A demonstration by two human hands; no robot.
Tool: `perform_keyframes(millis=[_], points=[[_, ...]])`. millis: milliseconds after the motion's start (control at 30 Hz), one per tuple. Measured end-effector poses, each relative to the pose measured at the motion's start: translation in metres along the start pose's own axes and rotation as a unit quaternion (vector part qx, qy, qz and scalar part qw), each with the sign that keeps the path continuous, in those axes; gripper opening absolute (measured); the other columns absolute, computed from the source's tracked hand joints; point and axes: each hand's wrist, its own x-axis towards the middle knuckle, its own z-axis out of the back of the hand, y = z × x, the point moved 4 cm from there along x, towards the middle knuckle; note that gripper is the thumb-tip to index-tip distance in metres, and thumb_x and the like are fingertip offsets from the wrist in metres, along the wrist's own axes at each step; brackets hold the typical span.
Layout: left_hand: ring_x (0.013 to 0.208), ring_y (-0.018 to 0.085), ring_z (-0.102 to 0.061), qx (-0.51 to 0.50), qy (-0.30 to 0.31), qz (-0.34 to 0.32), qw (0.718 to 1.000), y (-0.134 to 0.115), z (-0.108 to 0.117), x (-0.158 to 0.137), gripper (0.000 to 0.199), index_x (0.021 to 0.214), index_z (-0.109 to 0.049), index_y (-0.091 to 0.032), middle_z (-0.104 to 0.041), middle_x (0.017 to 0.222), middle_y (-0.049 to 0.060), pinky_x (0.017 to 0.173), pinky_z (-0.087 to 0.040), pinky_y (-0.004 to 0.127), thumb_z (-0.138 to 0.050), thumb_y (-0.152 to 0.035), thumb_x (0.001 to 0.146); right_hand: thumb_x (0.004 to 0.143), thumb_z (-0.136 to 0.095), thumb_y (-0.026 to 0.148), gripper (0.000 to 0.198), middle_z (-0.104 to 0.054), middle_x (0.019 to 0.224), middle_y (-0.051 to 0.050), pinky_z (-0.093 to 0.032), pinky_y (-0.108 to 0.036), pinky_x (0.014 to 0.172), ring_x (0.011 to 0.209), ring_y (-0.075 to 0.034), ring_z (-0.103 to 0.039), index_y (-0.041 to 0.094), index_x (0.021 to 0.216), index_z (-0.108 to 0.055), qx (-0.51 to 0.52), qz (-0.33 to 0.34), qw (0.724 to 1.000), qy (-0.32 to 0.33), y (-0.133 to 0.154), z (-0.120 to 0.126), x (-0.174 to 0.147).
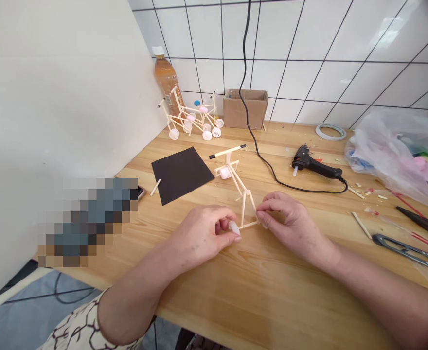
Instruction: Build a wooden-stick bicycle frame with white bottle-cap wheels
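Observation:
A small model tricycle (243, 194) of pale wooden sticks stands on the table between my hands. Its handlebar (227, 151) has black ends and points away from me, with a white round wheel (224, 173) below. My left hand (203, 231) is closed in a pinch on a white disc-shaped wheel (234, 227) at the left end of the model's near crossbar. At the bar's right end, the thumb and fingertips of my right hand (290, 221) pinch the frame's corner; whatever else lies between those fingertips is mostly hidden.
A black card (183, 175) lies left of the model. Similar stick models (190, 116), a tea bottle (166, 73) and a cardboard box (246, 109) stand behind. Rightward are a glue gun (318, 165) with its cord, a tape roll (330, 131), thread snips (407, 253) and a plastic bag (389, 146).

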Motion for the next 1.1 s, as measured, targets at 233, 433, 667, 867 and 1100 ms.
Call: perform_keyframes(millis=[233, 433, 667, 867, 1100], points=[[0.064, 0.013, -0.056, -0.002, -0.002, -0.002, 1.0, 0.0017, -0.0006, -0.0008, 0.012, 0.08, -0.067, -0.019, -0.064, 0.072, 0.0, 0.06, -0.045, 0.024, -0.066, -0.025, 0.07, 0.084, -0.052, 0.02, 0.015, -0.058, 0.076, -0.003, -0.044, -0.033, 0.072, 0.076, -0.016, -0.055, 0.018, 0.074, -0.062, 0.005, -0.008, 1.0, 0.002, -0.0011, -0.0017, 0.0006], [0.064, 0.013, -0.056, -0.002, 0.003, 0.002, 1.0, 0.0015, -0.0003, -0.0003, 0.012, 0.08, -0.067, -0.019, -0.063, 0.072, 0.0, 0.06, -0.045, 0.024, -0.066, -0.026, 0.07, 0.084, -0.052, 0.019, 0.014, -0.058, 0.076, -0.003, -0.044, -0.032, 0.071, 0.076, -0.016, -0.056, 0.019, 0.073, -0.061, -0.002, -0.006, 1.0, 0.002, -0.0015, -0.0022, 0.0004], [0.063, 0.013, -0.056, 0.0, 0.002, 0.0, 1.0, 0.0001, 0.0002, 0.0003, 0.01, 0.077, -0.067, -0.02, -0.064, 0.071, -0.001, 0.059, -0.044, 0.024, -0.066, -0.025, 0.069, 0.083, -0.052, 0.019, 0.013, -0.057, 0.076, -0.003, -0.044, -0.031, 0.071, 0.076, -0.016, -0.056, 0.02, 0.072, -0.06, -0.011, 0.001, 1.0, 0.002, -0.0027, -0.0025, 0.0009], [0.063, 0.013, -0.055, -0.001, 0.0, -0.003, 1.0, -0.0002, 0.0004, 0.0004, 0.011, 0.078, -0.067, -0.019, -0.064, 0.071, 0.0, 0.059, -0.045, 0.023, -0.066, -0.026, 0.069, 0.082, -0.052, 0.016, 0.013, -0.057, 0.075, -0.003, -0.045, -0.031, 0.07, 0.075, -0.016, -0.055, 0.019, 0.073, -0.06, -0.013, 0.002, 1.0, 0.005, -0.0032, -0.0024, 0.0013], [0.065, 0.014, -0.056, -0.001, 0.0, -0.001, 1.0, 0.001, 0.0012, -0.0004, 0.016, 0.082, -0.067, -0.02, -0.064, 0.073, 0.0, 0.059, -0.045, 0.024, -0.067, -0.028, 0.069, 0.081, -0.052, 0.014, 0.013, -0.058, 0.074, -0.002, -0.045, -0.031, 0.07, 0.074, -0.016, -0.055, 0.019, 0.072, -0.059, -0.011, 0.008, 1.0, 0.002, -0.003, -0.0027, 0.001]])
